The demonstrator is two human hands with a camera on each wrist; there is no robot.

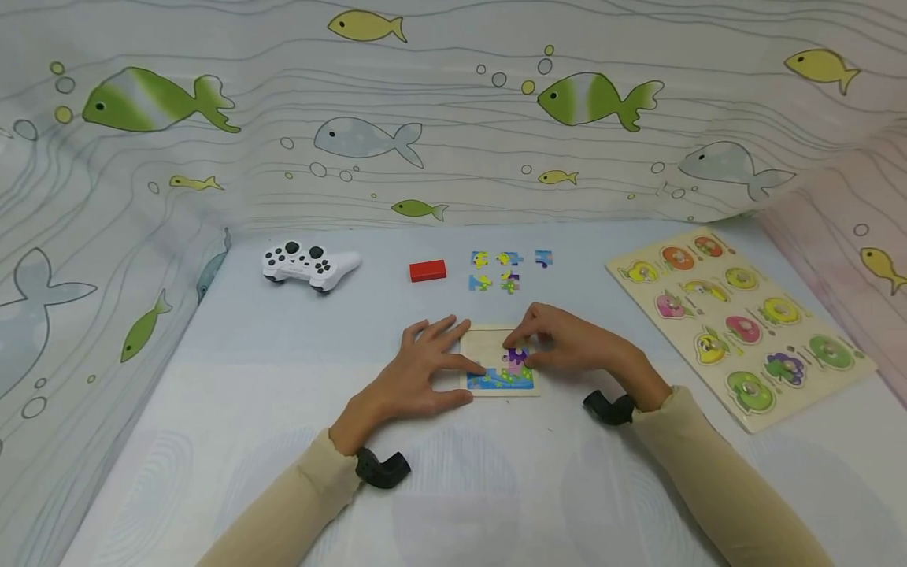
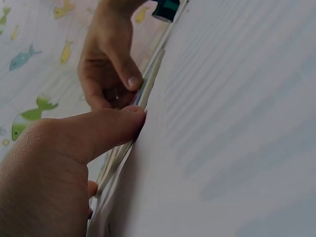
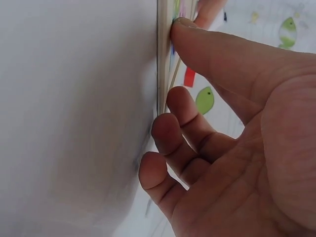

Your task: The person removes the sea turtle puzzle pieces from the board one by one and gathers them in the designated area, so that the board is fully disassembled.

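Pale wood makes up the puzzle tray [image 1: 485, 342], which lies flat on the light-blue tablecloth [image 1: 460, 504] between the person's two hands. Blue picture pieces [image 1: 499, 381] line the tray's near edge, and a purple piece [image 1: 516, 356] sits above them toward its right side; plain wood shows across the tray's upper left. At that right side the right hand [image 1: 567, 339] pinches the purple piece between thumb and forefinger, the grip narrow, its other fingers loosely bent. From the tray's left side comes the left hand [image 1: 428, 372], fingers spread wide, thumb at the tray's near left corner and forefinger reaching over the blue pieces.

Just beyond the tray's far edge lie five loose jigsaw pieces [image 1: 509, 258], apart from one another. Beyond the tray and slightly left of it is a red block [image 1: 428, 271]; farther left, a white game controller [image 1: 312, 266]. Well to the tray's right, a wooden fruit board [image 1: 708, 316] lies at a slant, its fruit shapes in their places. Nearer than the tray, beige sleeves [image 1: 290, 512] cover both forearms, with a black device [image 1: 383, 468] at each wrist. Behind everything, beyond the tray, hangs a fish-patterned cloth [image 1: 453, 102].
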